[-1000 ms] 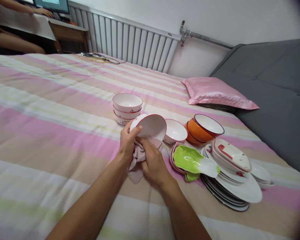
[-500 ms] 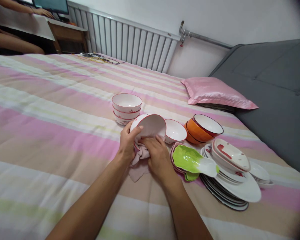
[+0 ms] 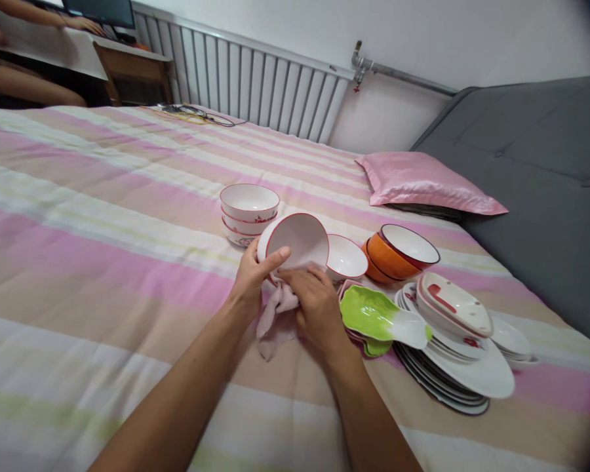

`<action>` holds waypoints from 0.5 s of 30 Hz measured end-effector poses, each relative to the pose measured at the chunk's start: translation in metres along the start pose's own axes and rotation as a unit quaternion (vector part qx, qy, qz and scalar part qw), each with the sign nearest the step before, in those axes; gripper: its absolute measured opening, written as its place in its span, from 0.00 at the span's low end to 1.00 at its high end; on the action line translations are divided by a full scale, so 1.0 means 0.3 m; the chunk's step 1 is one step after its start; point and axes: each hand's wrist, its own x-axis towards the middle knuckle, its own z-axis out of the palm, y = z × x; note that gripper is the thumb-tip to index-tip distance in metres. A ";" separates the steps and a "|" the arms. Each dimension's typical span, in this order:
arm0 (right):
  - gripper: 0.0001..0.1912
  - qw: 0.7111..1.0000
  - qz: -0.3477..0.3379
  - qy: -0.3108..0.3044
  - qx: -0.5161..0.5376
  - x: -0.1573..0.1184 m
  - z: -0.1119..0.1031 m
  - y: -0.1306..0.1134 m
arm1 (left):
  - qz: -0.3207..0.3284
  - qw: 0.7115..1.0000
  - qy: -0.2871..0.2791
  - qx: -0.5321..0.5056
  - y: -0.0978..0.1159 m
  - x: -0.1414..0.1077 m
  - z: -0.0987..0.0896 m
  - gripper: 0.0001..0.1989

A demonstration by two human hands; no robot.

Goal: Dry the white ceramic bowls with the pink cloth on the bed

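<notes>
Striped pink-and-cream fabric bedspread lies beneath. The left hand clasps a round white red-rimmed bowl, tipped up further than a moment ago, baring more interior; the right hand pinches pale pink cloth against its lower rim. Beyond, glossy orange bowls sit nested, as do three white red-rimmed bowls.

A tilted, red-rimmed white bowl touches a crumpled pale-pink cloth.

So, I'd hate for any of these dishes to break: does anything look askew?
Yes: the large white plate juts past the dark-rimmed plates beneath it, so that pile looks uneven, and the top orange bowl looks tilted in its stack. I see no spill or breakage.
</notes>
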 end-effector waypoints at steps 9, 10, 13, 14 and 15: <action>0.22 0.997 0.003 0.073 0.018 0.008 -0.004 -0.048 | 0.023 0.995 -0.071 -0.074 -0.007 -0.015 0.003 0.33; 0.21 0.996 0.011 0.084 0.026 0.009 -0.003 -0.057 | 0.024 0.994 -0.077 -0.070 -0.007 -0.018 0.004 0.33; 0.16 0.989 0.055 0.115 0.077 0.008 0.001 -0.088 | 0.023 0.996 -0.085 -0.036 -0.008 -0.024 0.007 0.35; 0.15 0.984 0.077 0.123 0.102 0.006 0.003 -0.098 | 0.026 0.996 -0.088 -0.019 -0.008 -0.025 0.009 0.36; 0.15 0.978 0.098 0.131 0.125 0.005 0.004 -0.105 | 0.032 0.995 -0.091 -0.002 -0.009 -0.026 0.012 0.37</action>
